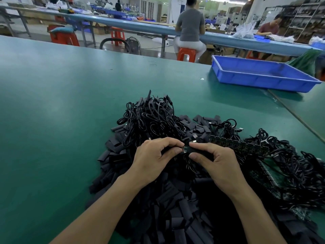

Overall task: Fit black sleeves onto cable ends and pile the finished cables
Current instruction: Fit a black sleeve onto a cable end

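The table (pixel 52 120) is a plain deep green; on it the near heap of sleeves (pixel 175 217) is matt black, the coiled cables piled beyond (pixel 149 118) and the tangle at the right (pixel 290 169) are glossier black, and dark green strips (pixel 237 143) dotted with rows of black run through that tangle. The sleeve (pixel 195 150) in the right hand (pixel 218 164) and the cable (pixel 189 166) in the left hand (pixel 153 159) are black too. At far right lies a bright blue tray (pixel 263 80), and beyond it are orange-red stools (pixel 186 53), a pale blue bench (pixel 123 23), a seated person in grey and white (pixel 190 25) and another in dark red (pixel 269 28).
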`<state>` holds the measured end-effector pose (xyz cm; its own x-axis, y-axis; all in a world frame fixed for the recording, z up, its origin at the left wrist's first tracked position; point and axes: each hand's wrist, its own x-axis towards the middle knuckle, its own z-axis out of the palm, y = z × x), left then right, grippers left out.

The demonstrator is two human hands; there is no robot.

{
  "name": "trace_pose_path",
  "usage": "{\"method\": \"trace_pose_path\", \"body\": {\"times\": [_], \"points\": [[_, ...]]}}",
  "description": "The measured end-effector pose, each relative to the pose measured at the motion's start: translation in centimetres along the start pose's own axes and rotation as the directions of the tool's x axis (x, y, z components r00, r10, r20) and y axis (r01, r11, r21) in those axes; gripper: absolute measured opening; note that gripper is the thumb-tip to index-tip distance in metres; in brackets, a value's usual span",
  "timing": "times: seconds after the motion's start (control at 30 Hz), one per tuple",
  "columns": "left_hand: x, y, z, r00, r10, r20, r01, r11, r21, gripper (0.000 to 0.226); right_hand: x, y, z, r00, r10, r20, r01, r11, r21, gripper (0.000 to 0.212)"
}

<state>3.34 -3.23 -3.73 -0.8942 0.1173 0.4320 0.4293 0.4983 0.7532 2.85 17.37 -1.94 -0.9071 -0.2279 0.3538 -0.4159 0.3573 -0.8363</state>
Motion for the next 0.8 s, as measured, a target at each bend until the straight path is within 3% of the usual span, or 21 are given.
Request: {"method": "trace_pose_path", "body": {"times": [0.2, 0.4, 0.8], "points": [[-0.03, 0.35, 0.25, 0.999, 0.015, 0.033, -0.013, 0.998, -0.068, 0.025, -0.06, 0.15, 0.30, 1.000, -0.026, 0.017, 0.026, 0.999, 0.038, 0.028], [-0.04, 0.75, 0.12, 0.999, -0.009, -0.045, 0.002, 0.989, -0.149, 0.014, -0.15, -0.17, 0.29, 0.999, -0.041, -0.034, 0.043, 0.998, 0.043, 0.022], [0.20, 0.77, -0.19, 0.992, -0.101, 0.075, 0.116, 0.963, -0.243, 0.007, -0.11, -0.39, 0.22, 0.999, -0.052, -0.009, 0.052, 0.997, 0.050, 0.026]]}}
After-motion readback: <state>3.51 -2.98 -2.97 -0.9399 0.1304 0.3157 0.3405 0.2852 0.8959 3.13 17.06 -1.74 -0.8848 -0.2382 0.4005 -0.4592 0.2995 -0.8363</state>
